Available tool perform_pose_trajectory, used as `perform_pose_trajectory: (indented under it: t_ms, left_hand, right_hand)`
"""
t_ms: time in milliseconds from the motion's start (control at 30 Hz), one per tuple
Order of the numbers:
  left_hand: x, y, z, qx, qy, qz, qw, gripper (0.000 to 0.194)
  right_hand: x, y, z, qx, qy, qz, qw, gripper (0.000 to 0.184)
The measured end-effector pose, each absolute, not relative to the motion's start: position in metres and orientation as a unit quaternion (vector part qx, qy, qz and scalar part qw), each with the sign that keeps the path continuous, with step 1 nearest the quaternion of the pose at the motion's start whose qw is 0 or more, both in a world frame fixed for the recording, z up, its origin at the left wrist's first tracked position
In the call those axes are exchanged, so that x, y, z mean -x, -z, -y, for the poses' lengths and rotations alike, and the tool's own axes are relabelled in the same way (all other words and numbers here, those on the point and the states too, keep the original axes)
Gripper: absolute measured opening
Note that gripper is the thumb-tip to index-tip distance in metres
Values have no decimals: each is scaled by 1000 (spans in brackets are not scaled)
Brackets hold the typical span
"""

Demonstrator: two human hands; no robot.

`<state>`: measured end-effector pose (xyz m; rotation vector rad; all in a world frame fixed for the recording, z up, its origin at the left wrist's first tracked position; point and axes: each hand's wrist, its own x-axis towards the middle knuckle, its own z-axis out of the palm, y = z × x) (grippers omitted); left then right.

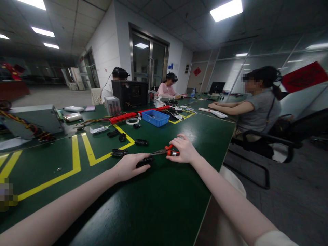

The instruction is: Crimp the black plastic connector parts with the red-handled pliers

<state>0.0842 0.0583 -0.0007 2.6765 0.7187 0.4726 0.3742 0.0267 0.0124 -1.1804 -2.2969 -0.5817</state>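
A green table (166, 208) fills the lower view, its left part marked out with yellow tape (48, 183); on that side sits a grey metal box (38, 118) with a bundle of coloured cables (33, 128) trailing down its front, and past it the floor runs back into a dim hall. Farther along, a black case (129, 95) stands upright on the table, partly hiding a person in a black headset (120, 72). A long red strip (123, 118) lies just before it, a white ring (132, 121) beside that, and a blue bin (155, 121) comes next, with a glass double door (142, 61) in the wall behind. Beyond the bin a person in pink (166, 89) sits at the far side; at the right edge, a person in grey (268, 106) sits on a black chair (258, 136), forearms on the table. Nearer, several loose black pieces (119, 152) lie around the tape's corner. The left hand (129, 166) pinches a black part (145, 161) between thumb and fingers, low over the table. The right hand (185, 149) is closed around red-handled pliers (167, 151) — their slim nose points left, reaching the left fingertips — though whether the tips grip the part, I cannot tell.
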Motion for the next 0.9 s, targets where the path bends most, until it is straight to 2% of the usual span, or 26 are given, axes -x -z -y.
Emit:
perform_pose_trajectory:
  t_ms: [133,633,900]
  left_hand:
    - [-83,2,-60,-940,-175,-246,160,53]
    - [-83,2,-62,-939,-181,-195,218,48]
    - [-83,4,-64,-936,-192,-203,212,46]
  right_hand:
    - [-375,-12,-27,431,203,843,250,43]
    - [-371,-9,-29,419,213,853,226,46]
    - [-374,-11,-30,419,216,850,234,44]
